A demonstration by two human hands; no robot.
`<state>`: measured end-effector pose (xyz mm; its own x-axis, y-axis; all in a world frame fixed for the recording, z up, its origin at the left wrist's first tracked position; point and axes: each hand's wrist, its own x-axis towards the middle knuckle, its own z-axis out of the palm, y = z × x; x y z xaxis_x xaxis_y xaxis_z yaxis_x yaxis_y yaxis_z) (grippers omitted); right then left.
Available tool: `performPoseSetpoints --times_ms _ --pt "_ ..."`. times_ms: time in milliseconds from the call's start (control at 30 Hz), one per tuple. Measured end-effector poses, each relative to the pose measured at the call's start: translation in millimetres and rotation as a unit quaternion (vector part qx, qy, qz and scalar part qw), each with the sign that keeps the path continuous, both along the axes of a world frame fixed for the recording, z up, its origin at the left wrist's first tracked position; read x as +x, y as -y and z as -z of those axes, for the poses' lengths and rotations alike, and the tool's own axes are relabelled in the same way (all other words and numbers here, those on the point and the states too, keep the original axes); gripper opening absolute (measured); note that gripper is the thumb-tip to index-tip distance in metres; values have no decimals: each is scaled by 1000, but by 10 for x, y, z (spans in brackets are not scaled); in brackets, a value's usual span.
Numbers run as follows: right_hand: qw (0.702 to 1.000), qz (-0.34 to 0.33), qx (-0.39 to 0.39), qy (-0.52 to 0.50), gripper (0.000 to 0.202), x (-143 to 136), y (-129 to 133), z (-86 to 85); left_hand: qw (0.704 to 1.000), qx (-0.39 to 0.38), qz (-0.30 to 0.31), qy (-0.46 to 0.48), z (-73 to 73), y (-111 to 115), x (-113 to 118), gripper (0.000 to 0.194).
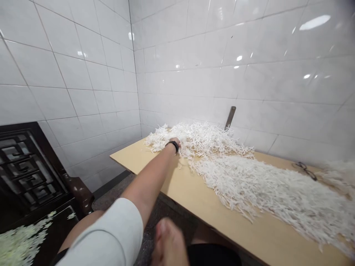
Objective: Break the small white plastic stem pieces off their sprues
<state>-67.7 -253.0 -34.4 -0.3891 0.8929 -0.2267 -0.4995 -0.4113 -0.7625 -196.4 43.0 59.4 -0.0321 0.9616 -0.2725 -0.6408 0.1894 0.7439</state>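
Observation:
My left arm stretches over the table to the far heap of white thin strands [208, 138], which look like paper or plastic strips. At the near left edge of that heap is my left hand [175, 141], with a black band on the wrist. Its fingers are hidden among the strands, so their grip does not show. Low in the picture, short of the table edge, my right hand [169, 242] is blurred, its fingers drawn together. Whatever it may hold cannot be made out.
A second long pile of white strands [266, 184] runs along the wooden table [191, 199]. Black-handled scissors [305, 170] lie behind it. A metal strip [230, 117] leans near the tiled wall [177, 85]. At left, a dark carved chair [30, 173] holds small pale pieces [24, 240].

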Motion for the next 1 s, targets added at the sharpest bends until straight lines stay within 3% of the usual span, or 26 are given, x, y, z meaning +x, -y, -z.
performPoseSetpoints --times_ms 67,133,233,300,367,433,533,567,600,667,733,767,833,900,933,1000 --pt "1000 20 7 -5 59 113 59 94 1000 -12 -12 3 -186 -62 -93 34" --pt "998 53 22 -2 53 313 -51 90 1000 -27 -8 5 -313 -85 -122 35" --pt "991 43 105 66 41 680 -319 -111 999 -32 21 16 -373 -18 -46 33" --pt "967 55 189 163 35 911 -404 -354 998 -26 41 26 -369 83 23 28" --pt "907 130 296 271 28 1099 -410 -673 998 -14 54 38 -371 203 67 20" --pt "814 267 395 332 25 1221 -459 -1057 997 1 64 52 -403 324 89 13" --pt "624 509 524 278 30 1234 -886 -1642 994 19 79 69 -514 494 118 23" --pt "585 510 556 297 35 1197 -1124 -1794 994 23 83 72 -563 544 131 25" --pt "560 462 596 345 39 1146 -1380 -1906 993 27 86 75 -614 592 144 26" --pt "535 339 599 490 50 1025 -1839 -1988 992 38 87 79 -712 676 170 25" --pt "550 265 570 550 65 892 -2091 -1893 992 53 82 84 -792 746 189 25" --pt "584 244 558 537 64 820 -2123 -1797 991 61 79 87 -819 774 197 25" --pt "714 160 492 471 56 651 -2041 -1553 990 75 76 92 -845 805 219 25" --pt "850 4 380 366 46 454 -1866 -1305 989 83 77 96 -833 793 250 25" --pt "898 -64 322 293 40 354 -1777 -1200 989 83 79 96 -816 769 267 25" --pt "950 -117 237 164 32 180 -1622 -1050 989 73 87 92 -766 694 298 23"
